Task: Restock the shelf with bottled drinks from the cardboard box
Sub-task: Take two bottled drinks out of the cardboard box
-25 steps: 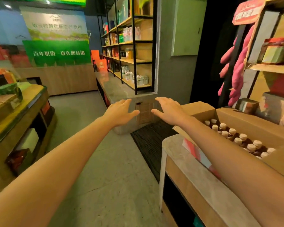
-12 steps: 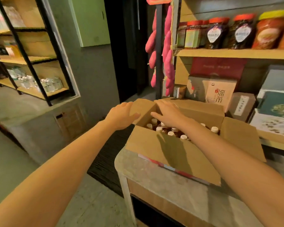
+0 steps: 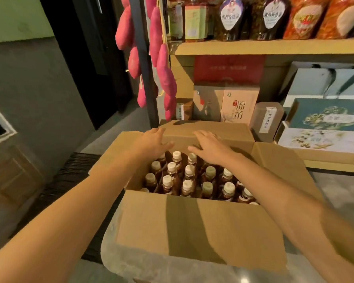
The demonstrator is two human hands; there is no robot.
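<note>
An open cardboard box stands on a grey stone counter in front of me, flaps folded outward. Inside stand several brown bottled drinks with white caps, upright in rows. My left hand hovers over the far left of the box with fingers spread and holds nothing. Beside it, my right hand reaches over the far bottles, fingers straight, empty too. The wooden shelf rises just behind the box.
Jars and packets line the upper shelf board. Below it stand a tea carton, a red box and flat gift boxes. Pink sweet-potato decorations hang on a black post at left. A dark floor mat lies below.
My view has swung right and closer, from the aisle to directly above the box. Both hands have moved forward over the bottles toward the far flap.
</note>
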